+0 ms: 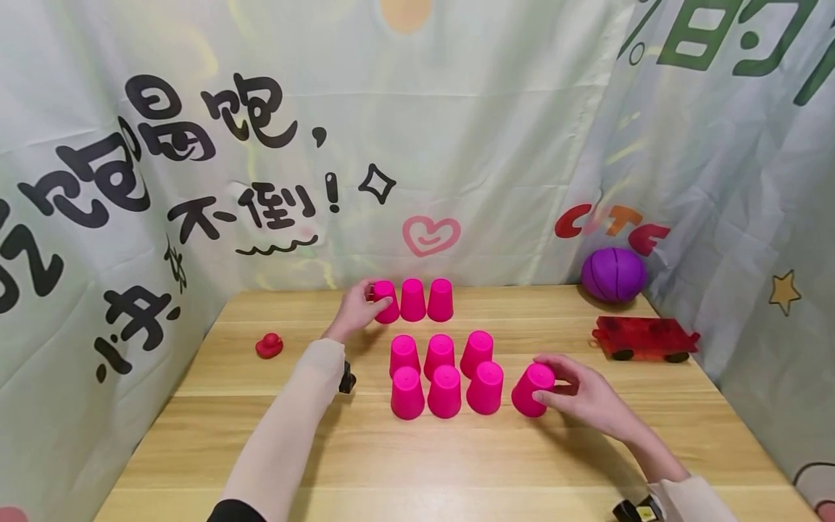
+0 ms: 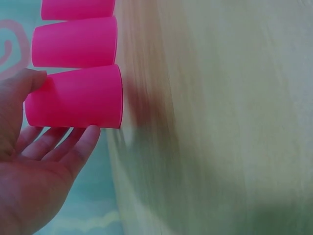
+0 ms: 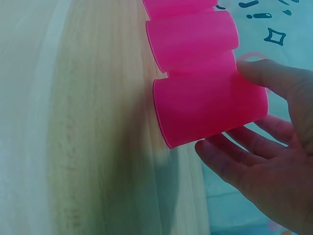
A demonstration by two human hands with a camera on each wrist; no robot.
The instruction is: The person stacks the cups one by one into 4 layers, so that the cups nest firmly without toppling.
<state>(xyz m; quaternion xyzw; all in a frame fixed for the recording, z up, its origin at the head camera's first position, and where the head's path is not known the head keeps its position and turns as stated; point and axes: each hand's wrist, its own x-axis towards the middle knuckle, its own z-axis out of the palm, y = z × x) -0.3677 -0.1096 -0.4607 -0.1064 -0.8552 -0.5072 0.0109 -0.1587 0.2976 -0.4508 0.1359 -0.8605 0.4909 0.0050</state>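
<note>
Pink cups stand upside down on the wooden table in three rows. At the left end of the back row, my left hand [image 1: 357,310] holds a pink cup [image 2: 78,98] between thumb and fingers; two more cups [image 1: 427,299] line up to its right. Another pink cup [image 1: 530,384], slightly tilted, is held by my right hand [image 1: 590,400] just right of the front row. Whether that cup touches the table I cannot tell. Three cups [image 1: 446,393] form the front row, and three others [image 1: 440,351] stand close behind them.
A small red rubber duck-like toy [image 1: 269,346] lies on the left of the table [image 1: 404,464]. At the right are a red toy car [image 1: 646,338] and a purple ball [image 1: 614,275]. A printed cloth [image 1: 496,159] hangs behind and along the sides.
</note>
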